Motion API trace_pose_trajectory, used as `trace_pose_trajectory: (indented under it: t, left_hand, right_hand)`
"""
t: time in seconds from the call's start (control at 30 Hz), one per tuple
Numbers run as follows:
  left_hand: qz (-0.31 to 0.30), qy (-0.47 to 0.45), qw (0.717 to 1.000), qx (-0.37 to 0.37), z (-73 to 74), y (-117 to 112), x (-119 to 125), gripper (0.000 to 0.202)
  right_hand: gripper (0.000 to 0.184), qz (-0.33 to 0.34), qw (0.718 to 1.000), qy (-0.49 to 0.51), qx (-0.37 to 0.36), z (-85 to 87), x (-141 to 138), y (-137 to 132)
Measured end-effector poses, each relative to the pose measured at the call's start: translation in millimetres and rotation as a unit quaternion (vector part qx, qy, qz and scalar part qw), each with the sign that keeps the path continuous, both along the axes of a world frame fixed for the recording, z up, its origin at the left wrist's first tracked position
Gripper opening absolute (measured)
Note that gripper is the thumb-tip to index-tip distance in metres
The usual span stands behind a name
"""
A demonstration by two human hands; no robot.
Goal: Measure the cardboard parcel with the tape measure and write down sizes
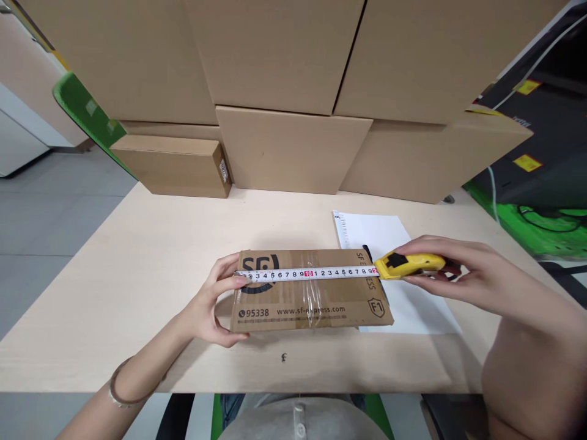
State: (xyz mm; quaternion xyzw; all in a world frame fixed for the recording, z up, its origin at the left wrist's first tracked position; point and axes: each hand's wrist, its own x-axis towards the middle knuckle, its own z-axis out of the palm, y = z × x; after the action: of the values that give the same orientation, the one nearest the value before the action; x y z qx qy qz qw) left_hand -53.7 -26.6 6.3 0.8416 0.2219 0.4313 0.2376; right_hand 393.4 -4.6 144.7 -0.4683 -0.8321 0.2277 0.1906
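A brown cardboard box (293, 305) with dark print and clear tape over its middle is in front of me. My left hand (220, 302) grips its left end, and a fingertip presses the end of the tape blade there. Across the top runs the white tape measure blade (321, 273), from the left edge to the right edge. My right hand (452, 266) is closed round the yellow tape measure case (410, 264) just past the box's right end. Part of the case is hidden by the fingers.
White paper (413, 311) lies under and right of the box, with a dark object partly hidden at its edge. A smaller brown box (174, 165) stands at the back left. Large cardboard panels (293, 150) line the table's rear. Dark equipment (550, 134) is at the right.
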Motion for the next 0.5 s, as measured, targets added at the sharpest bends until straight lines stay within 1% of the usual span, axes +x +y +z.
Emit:
trace_pose_trajectory:
  t: [0.13, 0.2, 0.27, 0.3, 0.37, 0.43, 0.5]
  left_hand:
    - [0.006, 0.003, 1.000, -0.008, -1.0, -0.8, -0.9, 0.099]
    - [0.008, 0.004, 1.000, -0.013, -1.0, -1.0, -0.7, 0.099]
    - [0.007, 0.002, 1.000, -0.011, -0.7, -0.6, -0.3, 0.099]
    - [0.008, 0.000, 1.000, -0.009, -0.7, -0.3, -0.1, 0.100]
    - [0.008, -0.004, 1.000, -0.006, -2.0, 0.7, -0.3, 0.103]
    - [0.009, -0.005, 1.000, -0.008, -5.7, 1.5, -1.2, 0.107]
    - [0.007, -0.008, 1.000, -0.013, -12.4, 1.8, -2.6, 0.115]
  right_hand:
    - [0.029, -0.001, 1.000, -0.002, -0.013, 0.4, 4.3, -0.8]
    - [0.027, 0.004, 1.000, -0.016, -0.020, 4.6, 6.2, -1.7]
    - [0.029, 0.018, 0.999, -0.030, -0.013, 12.1, 0.8, -0.7]
    - [0.030, 0.031, 0.999, -0.032, -0.008, 16.3, -6.4, 1.1]
    - [0.031, 0.073, 0.997, -0.034, -0.007, 23.7, -30.6, 7.3]
    - [0.033, 0.128, 0.991, -0.037, -0.015, 27.6, -65.5, 15.7]
    - [0.035, 0.186, 0.982, -0.033, -0.011, 27.2, -104.6, 23.7]
